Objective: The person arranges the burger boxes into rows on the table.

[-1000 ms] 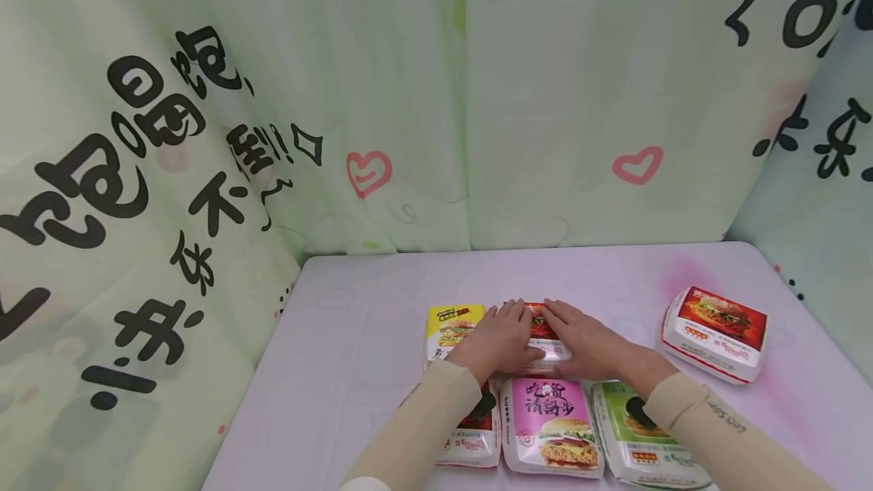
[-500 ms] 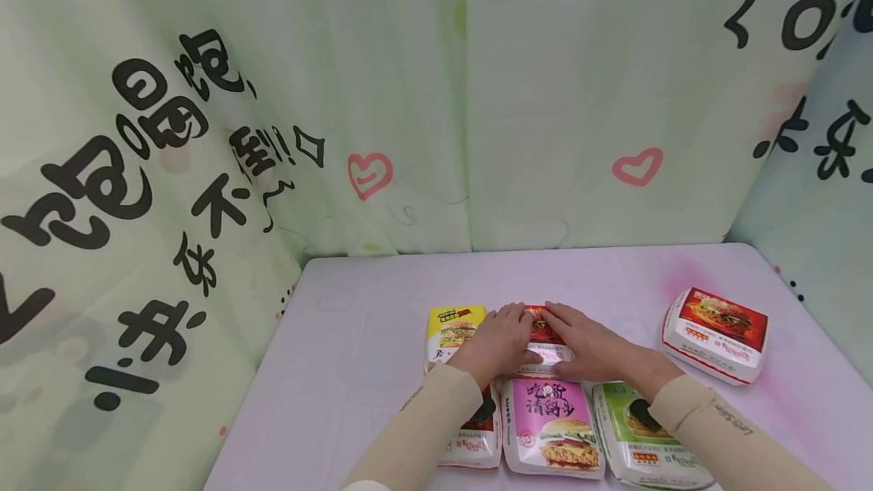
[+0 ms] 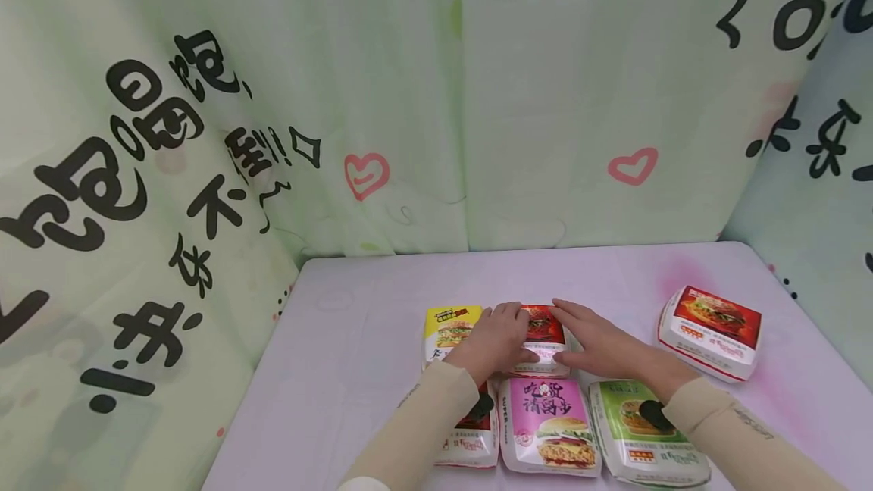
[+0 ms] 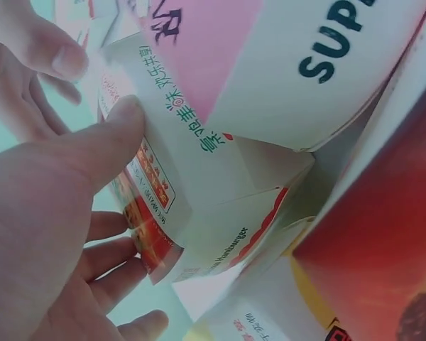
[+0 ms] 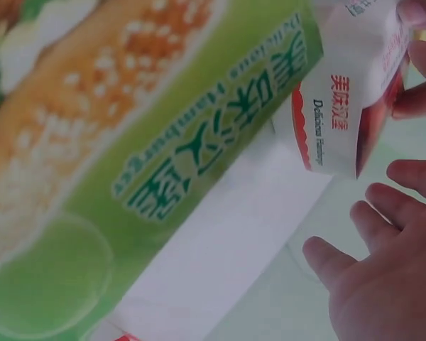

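Note:
A red-and-white hamburger box [image 3: 544, 332] lies between my two hands in the head view, at the back of a group of boxes. My left hand [image 3: 496, 337] lies along its left side; in the left wrist view the thumb and fingertips touch the box [image 4: 220, 177]. The fingers of my right hand [image 3: 599, 338] are extended at the box's right side, thumb toward its front edge. In the right wrist view this hand [image 5: 394, 263] has spread fingers and holds nothing. A yellow hamburger box [image 3: 450, 326] stands left of the red-and-white one, partly hidden by my left hand.
In front sit a pink hamburger box [image 3: 549, 423], a green one [image 3: 641, 423] and a dark red one [image 3: 470, 445] partly under my left sleeve. Another red-and-white box [image 3: 711, 333] stands apart, tilted, on the right of the pale table [image 3: 341, 370]. A printed curtain [image 3: 532, 97] hangs behind.
My right hand has shifted slightly right, away from the red-and-white box, uncovering more of its top. My left hand has barely moved. The boxes keep their arrangement.

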The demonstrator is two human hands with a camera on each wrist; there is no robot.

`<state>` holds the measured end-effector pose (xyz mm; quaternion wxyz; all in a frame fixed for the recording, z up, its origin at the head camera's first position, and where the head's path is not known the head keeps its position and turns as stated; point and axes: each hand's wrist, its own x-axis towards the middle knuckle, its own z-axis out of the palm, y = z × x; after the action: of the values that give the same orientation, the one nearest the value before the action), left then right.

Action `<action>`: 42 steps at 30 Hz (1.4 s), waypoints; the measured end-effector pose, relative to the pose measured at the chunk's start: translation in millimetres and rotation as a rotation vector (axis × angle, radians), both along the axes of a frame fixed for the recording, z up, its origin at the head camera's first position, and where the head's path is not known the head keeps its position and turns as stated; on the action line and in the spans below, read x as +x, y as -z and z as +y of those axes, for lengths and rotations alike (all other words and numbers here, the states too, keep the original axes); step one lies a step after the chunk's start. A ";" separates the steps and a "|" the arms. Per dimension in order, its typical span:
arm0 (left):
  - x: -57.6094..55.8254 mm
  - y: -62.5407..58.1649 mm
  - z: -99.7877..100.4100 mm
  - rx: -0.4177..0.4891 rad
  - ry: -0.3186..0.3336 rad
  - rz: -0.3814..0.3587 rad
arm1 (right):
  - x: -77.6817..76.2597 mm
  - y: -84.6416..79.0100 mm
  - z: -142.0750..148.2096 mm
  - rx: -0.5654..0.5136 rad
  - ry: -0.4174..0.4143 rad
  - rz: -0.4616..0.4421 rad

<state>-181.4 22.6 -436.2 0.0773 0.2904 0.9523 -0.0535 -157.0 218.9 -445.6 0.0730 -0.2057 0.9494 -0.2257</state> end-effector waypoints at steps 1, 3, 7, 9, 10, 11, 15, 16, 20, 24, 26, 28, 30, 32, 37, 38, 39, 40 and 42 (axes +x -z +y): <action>-0.3 -0.9 0.2 0.004 -0.009 -0.015 | 0.9 -1.1 2.0 -0.013 0.009 0.005; -1.4 -1.9 1.0 0.017 -0.033 -0.052 | 2.1 -3.7 6.0 -0.037 0.021 0.021; -4.4 -2.9 2.6 0.036 -0.066 -0.083 | 4.2 -8.0 14.5 -0.055 0.042 0.039; -5.7 -2.8 3.9 0.043 -0.065 -0.079 | 5.0 -8.9 19.7 -0.053 0.059 0.041; -6.2 -2.8 4.6 0.047 -0.062 -0.073 | 5.2 -9.0 22.6 -0.053 0.069 0.042; -6.6 -3.0 5.6 0.054 -0.060 -0.069 | 5.6 -9.1 25.3 -0.055 0.078 0.043; -9.0 -5.2 10.3 0.076 -0.040 -0.050 | 7.5 -9.9 35.3 -0.062 0.116 0.046; -9.6 -5.9 11.7 0.079 -0.036 -0.046 | 8.3 -9.8 37.7 -0.066 0.126 0.046; -11.6 -6.3 17.5 0.078 -0.020 -0.022 | 13.1 -8.0 47.8 -0.080 0.161 0.049; -13.4 -1.8 24.2 0.108 -0.011 -0.009 | 18.1 -3.8 58.1 -0.071 0.212 0.076; -14.3 0.7 28.3 0.123 -0.001 0.003 | 20.4 -2.0 63.8 -0.064 0.243 0.101; -15.1 2.4 31.9 0.139 0.007 0.013 | 22.2 -0.2 70.5 -0.060 0.272 0.124; -16.2 2.9 34.9 0.154 0.014 0.015 | 23.7 1.2 78.0 -0.054 0.295 0.147; -16.9 2.4 37.0 0.164 0.021 0.015 | 24.9 2.8 85.9 -0.046 0.316 0.180; -20.5 0.2 44.0 0.160 0.055 0.044 | 26.7 8.2 105.1 -0.009 0.361 0.278; -21.1 -0.7 46.0 0.156 0.063 0.056 | 27.0 9.5 108.6 0.004 0.370 0.294; -21.7 -1.2 48.3 0.149 0.071 0.068 | 27.4 10.4 112.0 0.007 0.378 0.300; -22.0 -1.7 50.8 0.144 0.078 0.078 | 27.8 11.1 115.2 0.006 0.384 0.300; -22.4 -2.8 56.6 0.132 0.092 0.102 | 28.5 13.0 121.0 0.013 0.398 0.297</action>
<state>-203.8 79.2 -433.4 0.0070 0.3352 0.9421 -0.0086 -128.5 339.8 -458.6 -0.1122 -0.0451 0.9729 -0.1969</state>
